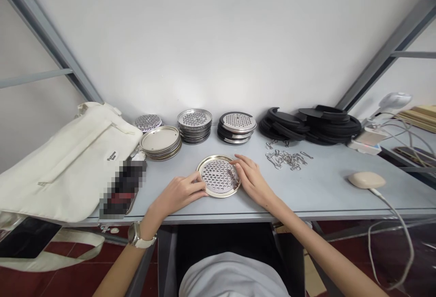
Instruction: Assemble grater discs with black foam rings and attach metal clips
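Observation:
A round, shallow metal tray lies on the grey desk in front of me, with a perforated grater disc inside its rim. My left hand closes on the tray's left edge, fingers bent and thumb at the rim. At the opposite edge, my right hand holds the rim, its fingertips reaching over the disc. A dark, shiny patch by the right fingertips is too unclear to name. Behind the tray stand a stack of plain metal trays, a stack of grater discs and discs with black rings.
Black plastic rings and lids are piled at the back right, behind a heap of small metal clips. A cream bag and a partly blurred phone lie at left. A cabled cream device sits at right.

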### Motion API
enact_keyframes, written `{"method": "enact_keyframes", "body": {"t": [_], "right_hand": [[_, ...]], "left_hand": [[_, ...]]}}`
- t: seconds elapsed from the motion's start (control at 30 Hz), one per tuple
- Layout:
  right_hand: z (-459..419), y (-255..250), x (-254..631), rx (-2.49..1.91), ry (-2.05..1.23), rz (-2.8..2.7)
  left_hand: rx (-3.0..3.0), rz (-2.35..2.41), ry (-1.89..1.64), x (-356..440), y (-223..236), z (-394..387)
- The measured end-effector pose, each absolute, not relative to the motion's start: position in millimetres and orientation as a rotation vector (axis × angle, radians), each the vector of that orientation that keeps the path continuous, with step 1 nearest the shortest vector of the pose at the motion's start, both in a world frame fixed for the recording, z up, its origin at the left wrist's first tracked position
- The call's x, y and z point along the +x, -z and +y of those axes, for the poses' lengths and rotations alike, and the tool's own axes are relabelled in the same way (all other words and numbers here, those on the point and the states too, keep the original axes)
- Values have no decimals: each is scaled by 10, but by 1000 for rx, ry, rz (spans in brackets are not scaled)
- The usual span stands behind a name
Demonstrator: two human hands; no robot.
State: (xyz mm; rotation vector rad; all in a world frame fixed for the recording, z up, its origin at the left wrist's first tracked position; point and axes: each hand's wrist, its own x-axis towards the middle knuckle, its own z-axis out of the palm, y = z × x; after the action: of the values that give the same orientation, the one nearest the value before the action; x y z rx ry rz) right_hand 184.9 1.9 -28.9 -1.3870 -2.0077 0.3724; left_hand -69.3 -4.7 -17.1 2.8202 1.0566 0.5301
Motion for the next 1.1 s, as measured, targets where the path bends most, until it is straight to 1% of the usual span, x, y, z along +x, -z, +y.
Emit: {"method": "enact_keyframes", "body": {"t": [0.2, 0.5, 0.73, 0.93, 1.1], "right_hand": [[140, 304, 1896, -1525, -357, -2069], [191, 336, 1952, -1436, -549, -1976], [214, 359, 1970, -1413, -586, -1945], [140, 347, 1914, -1421, -488, -1962], [85, 345, 1883, -1356, -318, -1973]], "left_hand": [[2786, 1068, -510, -697, 162, -45], [2799, 1053, -528, -696, 171, -34], [2803, 1090, -496, -707, 176, -21], [2811, 1115, -448, -706, 190, -15], [2724, 1076, -535, -690, 140, -50]]}}
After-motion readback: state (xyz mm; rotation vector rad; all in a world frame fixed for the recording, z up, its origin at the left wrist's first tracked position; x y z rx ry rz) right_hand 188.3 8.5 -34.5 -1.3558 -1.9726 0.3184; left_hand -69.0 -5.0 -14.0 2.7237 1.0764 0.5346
